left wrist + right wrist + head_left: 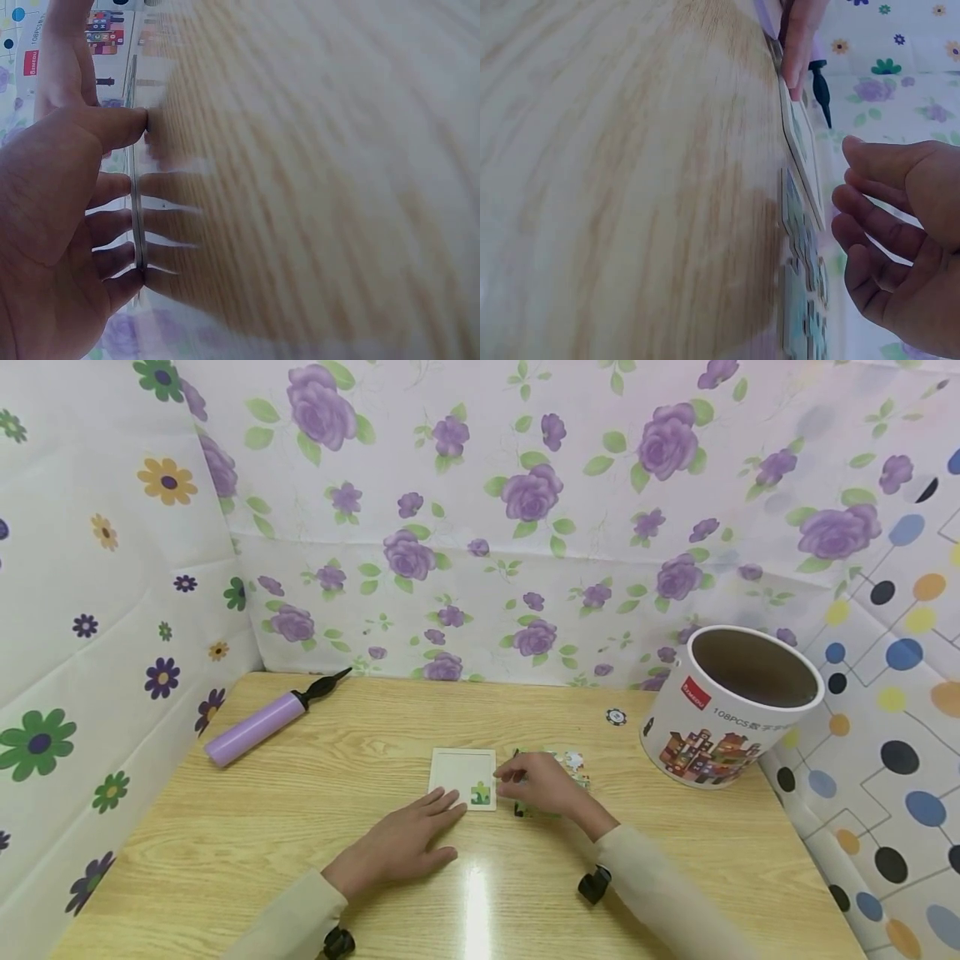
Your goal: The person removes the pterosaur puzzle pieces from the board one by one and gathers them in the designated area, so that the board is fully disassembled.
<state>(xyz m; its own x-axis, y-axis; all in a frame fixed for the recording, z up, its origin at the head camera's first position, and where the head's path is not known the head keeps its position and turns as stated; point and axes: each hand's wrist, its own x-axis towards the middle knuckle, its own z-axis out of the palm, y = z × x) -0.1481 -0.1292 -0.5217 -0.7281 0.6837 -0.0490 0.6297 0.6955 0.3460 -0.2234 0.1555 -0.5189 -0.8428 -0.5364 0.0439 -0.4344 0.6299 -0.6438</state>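
Note:
A white square puzzle tray (452,768) lies flat on the table, with one green jigsaw piece (481,792) in its lower right corner. My left hand (405,841) rests with spread, straight fingers at the tray's lower left edge. Over the tray's right edge hovers my right hand (546,785), its fingers loosely bent. The right wrist view shows thumb and fingers apart there, holding nothing visible. Beneath this hand lie several colourful jigsaw pieces (576,762), partly hidden by it in the head view; their edges (799,300) appear in the right wrist view.
A large white bucket (705,727) with printed buildings stands at the back right. Near it lies a small round black-and-white chip (616,717). A purple hand pump (258,727) with a black nozzle lies at the back left. Patterned cloth walls border the wooden table (360,735).

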